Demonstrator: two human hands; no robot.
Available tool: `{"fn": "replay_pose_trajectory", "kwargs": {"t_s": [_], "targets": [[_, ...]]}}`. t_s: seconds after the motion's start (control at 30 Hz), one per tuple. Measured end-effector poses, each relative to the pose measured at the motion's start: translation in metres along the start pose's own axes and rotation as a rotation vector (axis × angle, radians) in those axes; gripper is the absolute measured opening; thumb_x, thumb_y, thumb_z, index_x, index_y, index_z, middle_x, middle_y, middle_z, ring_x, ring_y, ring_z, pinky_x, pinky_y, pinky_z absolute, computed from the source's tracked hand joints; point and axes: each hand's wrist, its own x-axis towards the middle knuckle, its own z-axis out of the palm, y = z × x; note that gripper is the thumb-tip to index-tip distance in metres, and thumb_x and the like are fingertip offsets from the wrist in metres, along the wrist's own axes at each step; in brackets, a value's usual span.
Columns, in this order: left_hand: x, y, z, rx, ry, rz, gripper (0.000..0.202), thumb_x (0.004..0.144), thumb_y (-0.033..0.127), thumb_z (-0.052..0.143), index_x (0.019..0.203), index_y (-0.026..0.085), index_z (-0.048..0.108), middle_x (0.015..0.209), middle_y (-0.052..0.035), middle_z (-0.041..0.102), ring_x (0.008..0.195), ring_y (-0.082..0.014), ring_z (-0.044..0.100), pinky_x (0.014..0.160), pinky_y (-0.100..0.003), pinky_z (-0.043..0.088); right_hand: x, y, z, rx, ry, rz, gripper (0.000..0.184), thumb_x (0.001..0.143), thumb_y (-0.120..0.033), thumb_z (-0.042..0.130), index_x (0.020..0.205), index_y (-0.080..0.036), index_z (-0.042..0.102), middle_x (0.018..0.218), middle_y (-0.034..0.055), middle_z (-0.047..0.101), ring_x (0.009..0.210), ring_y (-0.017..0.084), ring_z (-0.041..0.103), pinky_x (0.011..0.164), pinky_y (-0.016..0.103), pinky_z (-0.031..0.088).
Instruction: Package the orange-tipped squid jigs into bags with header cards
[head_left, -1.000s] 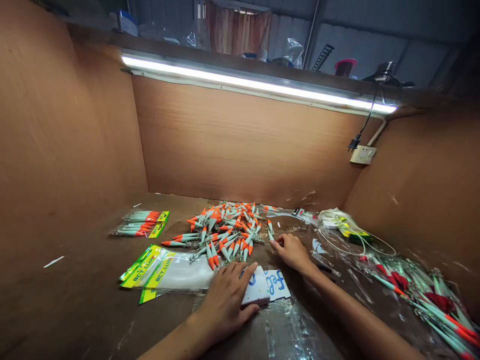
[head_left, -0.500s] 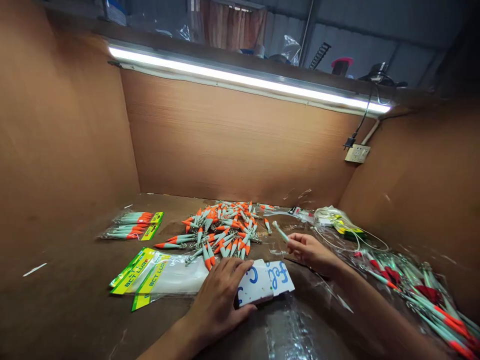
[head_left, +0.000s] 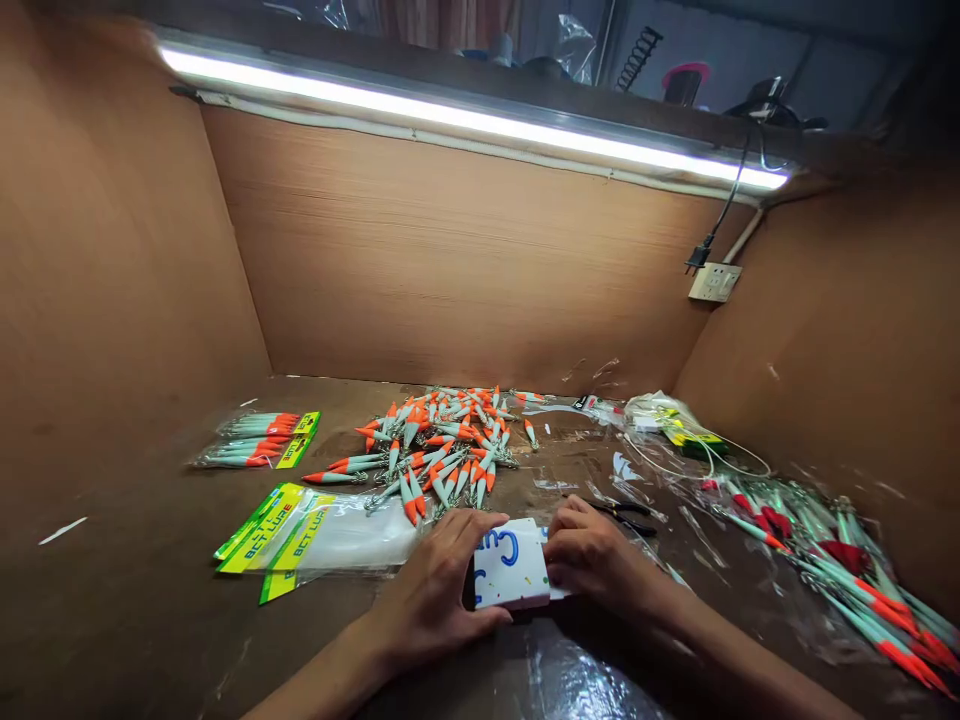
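Note:
A small white box [head_left: 513, 572] with blue lettering and coloured specks lies low in the centre of the view. My left hand [head_left: 439, 575] grips its left end, thumb along the near edge and fingers over the top. At the box's right end, my right hand [head_left: 589, 550] is closed with its fingertips against a white piece that sticks out there; what the fingers hold, if anything, is hidden. Just beyond lies a pile of orange-and-pale-green fishing lures [head_left: 442, 445] with metal hooks. Flat clear bags [head_left: 352, 540] with yellow-green BCT LURE headers lie left of my left hand.
Bagged lures [head_left: 259, 430] lie at the far left. Dark-handled pliers [head_left: 630, 512] sit beyond my right hand. More wrapped lures [head_left: 847, 590] and a white cord [head_left: 739, 465] spread along the right. Wooden panels enclose the table, with a lamp [head_left: 480, 120] above.
My right hand has moved left and nearer, from holding a pale slender stick in the air to the box's right end. The stick no longer shows. My left hand stays on the box.

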Motion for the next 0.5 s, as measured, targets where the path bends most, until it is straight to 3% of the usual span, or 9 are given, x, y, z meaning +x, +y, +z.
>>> {"fn": "replay_pose_trajectory", "kwargs": {"t_s": [0.2,0.27,0.33,0.37,0.5], "targets": [[0.000,-0.011,0.000,-0.038,0.009,-0.025,0.087,0.061,0.020,0.087,0.136,0.031,0.045,0.128,-0.0061,0.058,0.116,-0.0294,0.056,0.100,-0.045,0.047,0.039,0.029,-0.045,0.185,-0.373,-0.116,0.024,0.098,-0.037,0.058,0.104,-0.024,0.077,0.100,0.0033,0.073,0.097,0.018,0.064,0.090,0.031,0.047],[0.000,-0.012,-0.001,-0.048,0.018,-0.028,0.089,0.060,0.018,0.087,0.137,0.032,0.044,0.129,-0.0057,0.057,0.117,-0.0292,0.055,0.101,-0.045,0.047,0.064,0.050,-0.057,0.110,-0.316,-0.043,0.029,0.101,-0.033,0.049,0.108,-0.023,0.074,0.103,0.0034,0.073,0.096,0.017,0.066,0.087,0.028,0.049],[0.000,-0.011,-0.001,-0.065,0.027,-0.019,0.088,0.060,0.015,0.085,0.136,0.033,0.044,0.131,-0.0051,0.057,0.118,-0.0290,0.055,0.102,-0.046,0.047,0.093,0.075,-0.063,-0.161,-0.105,0.074,0.030,0.100,-0.024,0.045,0.111,-0.022,0.073,0.106,0.0045,0.073,0.097,0.017,0.066,0.088,0.027,0.049],[0.000,-0.010,-0.001,-0.080,0.030,-0.014,0.088,0.061,0.014,0.085,0.136,0.034,0.043,0.132,-0.0049,0.056,0.119,-0.0288,0.054,0.103,-0.046,0.046,0.107,0.087,-0.064,-0.226,-0.059,0.105,0.032,0.096,-0.017,0.047,0.115,-0.020,0.073,0.113,0.0072,0.071,0.104,0.020,0.063,0.093,0.030,0.047],[-0.002,-0.013,0.000,-0.145,0.062,-0.032,0.088,0.067,0.011,0.078,0.141,0.036,0.037,0.139,-0.0046,0.053,0.126,-0.0280,0.052,0.109,-0.045,0.044,0.148,0.126,-0.055,-0.321,-0.054,0.135,0.039,0.082,-0.006,0.054,0.111,-0.021,0.074,0.128,0.0067,0.065,0.116,0.022,0.056,0.097,0.031,0.043]]}}
